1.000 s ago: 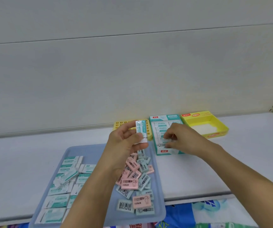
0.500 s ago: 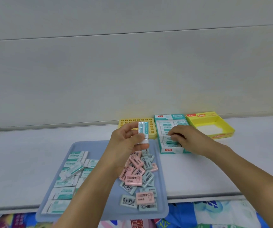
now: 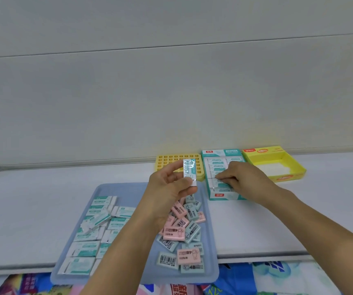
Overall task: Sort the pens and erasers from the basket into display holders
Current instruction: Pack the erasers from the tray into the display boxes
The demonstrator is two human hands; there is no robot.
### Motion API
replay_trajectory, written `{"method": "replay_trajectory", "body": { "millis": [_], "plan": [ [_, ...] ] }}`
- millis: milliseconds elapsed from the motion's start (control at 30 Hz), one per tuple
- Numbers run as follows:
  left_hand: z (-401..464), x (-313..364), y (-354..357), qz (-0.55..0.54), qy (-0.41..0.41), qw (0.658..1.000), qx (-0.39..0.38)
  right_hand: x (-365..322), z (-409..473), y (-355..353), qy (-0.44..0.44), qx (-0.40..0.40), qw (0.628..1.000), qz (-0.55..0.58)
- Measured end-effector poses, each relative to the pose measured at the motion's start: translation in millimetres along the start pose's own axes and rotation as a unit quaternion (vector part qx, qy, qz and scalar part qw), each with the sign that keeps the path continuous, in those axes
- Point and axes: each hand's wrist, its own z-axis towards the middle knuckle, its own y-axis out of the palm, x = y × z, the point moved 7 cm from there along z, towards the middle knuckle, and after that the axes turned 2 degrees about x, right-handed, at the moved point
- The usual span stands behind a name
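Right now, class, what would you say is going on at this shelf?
A person is sorting erasers. The left hand holds a wrapped teal-and-white eraser upright above the blue tray. The right hand reaches into the teal display box, its fingers on the erasers there. Pink and teal erasers remain loose in the tray. The yellow box looks empty.

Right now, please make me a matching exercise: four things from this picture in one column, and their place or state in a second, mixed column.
Things:
1. yellow grid holder
2. yellow box
3. teal-and-white eraser
4. pink erasers

Places or states:
A. pinched upright in the left hand
B. lying in the blue tray
C. at the back, left of the teal box
D. at the back, right of the teal box

Pairs: 1-C, 2-D, 3-A, 4-B
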Motion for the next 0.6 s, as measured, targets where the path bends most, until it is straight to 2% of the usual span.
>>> {"method": "replay_trajectory", "body": {
  "millis": [67,100,167,200,267,333,433,533,600],
  "plan": [
    [1,-1,1,0.004,-0.003,1.000,0.000,-6,-3,-1,-0.019,-0.008,0.996,-0.087],
    [1,-1,2,0.013,-0.003,1.000,0.000,-7,-4,-6,-0.020,0.015,0.995,-0.099],
    [2,0,3,0.066,0.006,0.998,0.007,-11,-10,-27,-0.030,0.111,0.993,-0.028],
    [2,1,4,0.106,0.015,0.994,0.012,-17,-16,-39,-0.064,0.154,0.986,0.027],
    [4,5,9,0.163,0.040,0.986,0.017,-36,-25,-56,-0.165,0.170,0.970,0.054],
    [6,8,15,0.190,0.064,0.980,0.015,-49,-30,-62,-0.221,0.151,0.962,0.053],
    [10,10,25,0.187,0.068,0.980,-0.002,-53,-37,-69,-0.221,0.172,0.958,0.058],
    [15,6,33,0.177,0.060,0.982,-0.013,-47,-43,-68,-0.210,0.173,0.962,0.014],
    [18,6,38,0.241,0.088,0.967,-0.011,-25,-39,-71,-0.153,0.176,0.972,-0.028]
  ]
}}
